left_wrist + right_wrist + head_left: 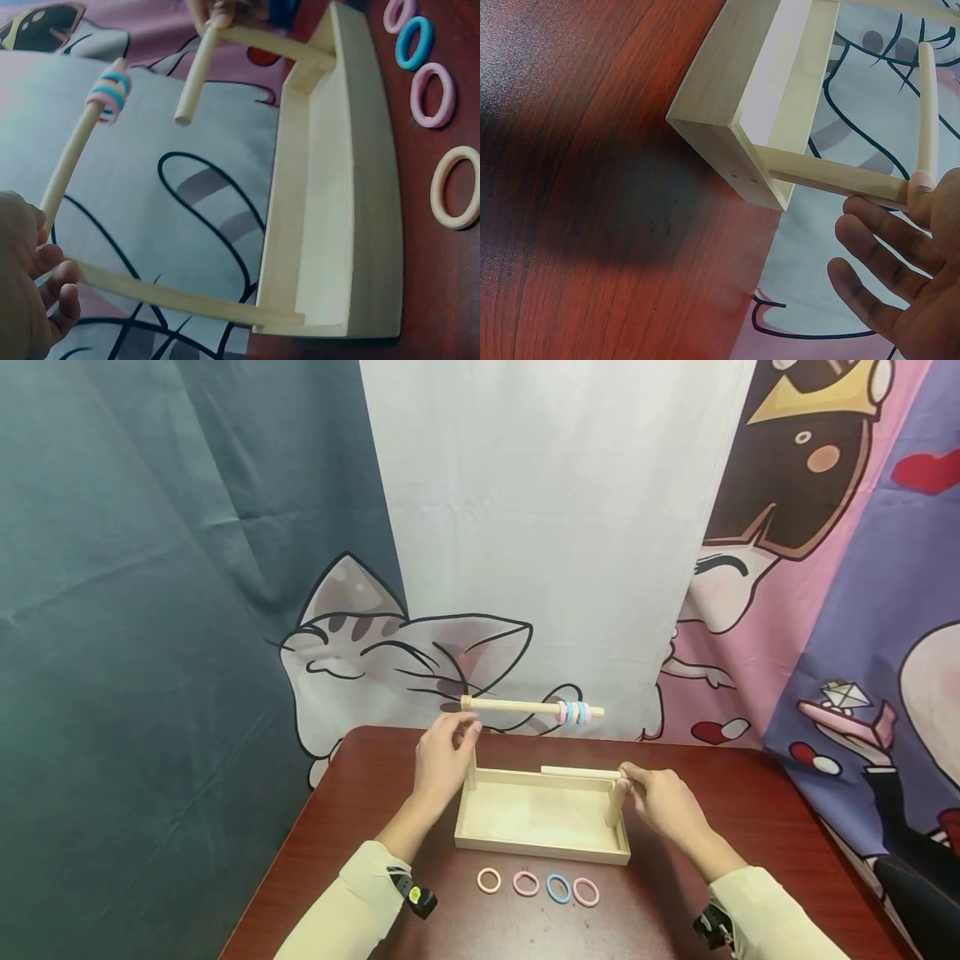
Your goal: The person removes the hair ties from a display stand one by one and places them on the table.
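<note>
An open wooden box [542, 852] has an upright post at each end, with a wooden rod fixed near the top of each. Several pastel rings [573, 713] sit on the longer left rod [517, 706]. My left hand [442, 760] pinches the top of the left post [172, 296] by the rod's end; its fingers partly hide that joint. At the other end, my right hand [663, 802] pinches the top of the right post [832, 176], where the shorter rod [928, 112] meets it. Its other fingers [862, 300] are spread away from the wood.
In front of the box, loose rings lie in a row on the reddish-brown table [375, 793]: a cream ring [489, 870], a pink ring [526, 894], a blue ring [550, 893] and another pink ring [576, 893]. A printed curtain [555, 527] hangs behind the table.
</note>
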`<state>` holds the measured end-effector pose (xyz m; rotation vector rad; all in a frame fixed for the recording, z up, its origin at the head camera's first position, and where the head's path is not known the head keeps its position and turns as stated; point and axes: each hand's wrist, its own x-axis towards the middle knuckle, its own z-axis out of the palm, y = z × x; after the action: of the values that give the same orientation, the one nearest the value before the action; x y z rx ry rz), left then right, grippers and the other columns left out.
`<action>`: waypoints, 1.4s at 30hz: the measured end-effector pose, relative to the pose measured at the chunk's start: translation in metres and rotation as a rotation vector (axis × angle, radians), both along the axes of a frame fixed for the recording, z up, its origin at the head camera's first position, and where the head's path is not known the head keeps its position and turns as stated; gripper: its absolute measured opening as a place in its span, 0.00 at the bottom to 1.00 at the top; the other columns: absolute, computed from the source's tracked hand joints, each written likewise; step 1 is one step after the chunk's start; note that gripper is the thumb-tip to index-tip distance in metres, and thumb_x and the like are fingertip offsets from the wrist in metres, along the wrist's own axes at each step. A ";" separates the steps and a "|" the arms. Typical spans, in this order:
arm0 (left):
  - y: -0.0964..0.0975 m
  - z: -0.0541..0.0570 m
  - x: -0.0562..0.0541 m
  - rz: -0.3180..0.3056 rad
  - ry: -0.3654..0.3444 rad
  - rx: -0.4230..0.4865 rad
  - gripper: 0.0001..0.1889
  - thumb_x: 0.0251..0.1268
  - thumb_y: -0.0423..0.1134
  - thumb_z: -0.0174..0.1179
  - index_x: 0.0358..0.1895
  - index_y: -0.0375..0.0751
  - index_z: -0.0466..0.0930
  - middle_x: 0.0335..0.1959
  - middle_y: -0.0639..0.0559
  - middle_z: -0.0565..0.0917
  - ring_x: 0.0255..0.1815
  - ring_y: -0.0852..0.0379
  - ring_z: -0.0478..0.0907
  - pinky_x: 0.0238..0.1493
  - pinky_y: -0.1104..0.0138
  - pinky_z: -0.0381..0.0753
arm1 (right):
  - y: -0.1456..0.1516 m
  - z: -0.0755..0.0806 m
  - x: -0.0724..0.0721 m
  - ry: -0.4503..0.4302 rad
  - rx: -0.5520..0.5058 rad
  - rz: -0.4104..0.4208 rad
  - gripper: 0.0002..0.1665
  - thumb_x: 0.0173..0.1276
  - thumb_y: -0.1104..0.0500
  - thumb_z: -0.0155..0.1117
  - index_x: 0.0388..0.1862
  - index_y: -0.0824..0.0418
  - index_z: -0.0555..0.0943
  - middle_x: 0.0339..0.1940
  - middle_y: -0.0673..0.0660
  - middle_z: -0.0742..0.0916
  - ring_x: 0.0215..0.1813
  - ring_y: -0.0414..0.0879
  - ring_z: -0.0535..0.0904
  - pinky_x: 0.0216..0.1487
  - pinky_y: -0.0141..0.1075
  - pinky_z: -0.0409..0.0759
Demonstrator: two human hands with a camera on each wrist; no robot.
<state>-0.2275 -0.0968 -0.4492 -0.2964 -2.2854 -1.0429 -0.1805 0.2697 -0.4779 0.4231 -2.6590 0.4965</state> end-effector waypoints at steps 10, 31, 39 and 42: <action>-0.012 0.011 -0.013 0.025 -0.059 0.175 0.15 0.82 0.50 0.68 0.58 0.45 0.86 0.56 0.47 0.87 0.45 0.49 0.89 0.46 0.56 0.85 | 0.000 0.000 0.002 -0.025 -0.010 -0.016 0.09 0.75 0.63 0.75 0.52 0.60 0.90 0.33 0.60 0.92 0.30 0.56 0.87 0.32 0.59 0.85; -0.002 0.022 -0.042 -0.115 -0.101 0.235 0.15 0.82 0.45 0.65 0.59 0.41 0.90 0.57 0.41 0.92 0.57 0.41 0.91 0.62 0.47 0.90 | 0.002 0.001 -0.002 -0.015 -0.022 0.001 0.07 0.76 0.62 0.75 0.49 0.60 0.90 0.29 0.58 0.89 0.28 0.52 0.83 0.31 0.56 0.84; -0.003 0.022 -0.043 -0.116 -0.116 0.239 0.14 0.79 0.45 0.67 0.57 0.42 0.91 0.56 0.40 0.93 0.57 0.41 0.91 0.63 0.47 0.90 | 0.006 0.002 -0.006 -0.036 -0.040 0.056 0.03 0.75 0.65 0.74 0.44 0.58 0.89 0.27 0.50 0.85 0.30 0.44 0.77 0.32 0.43 0.79; -0.004 0.022 -0.043 -0.109 -0.124 0.245 0.14 0.79 0.46 0.67 0.57 0.42 0.91 0.55 0.40 0.93 0.57 0.42 0.91 0.63 0.48 0.90 | 0.007 0.003 -0.009 -0.027 -0.036 0.092 0.06 0.75 0.65 0.75 0.39 0.55 0.86 0.25 0.46 0.81 0.30 0.41 0.73 0.32 0.39 0.74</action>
<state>-0.2705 -0.1003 -0.4270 -0.2639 -2.2384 -1.4176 -0.1895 0.2764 -0.4752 0.5333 -2.6607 0.5813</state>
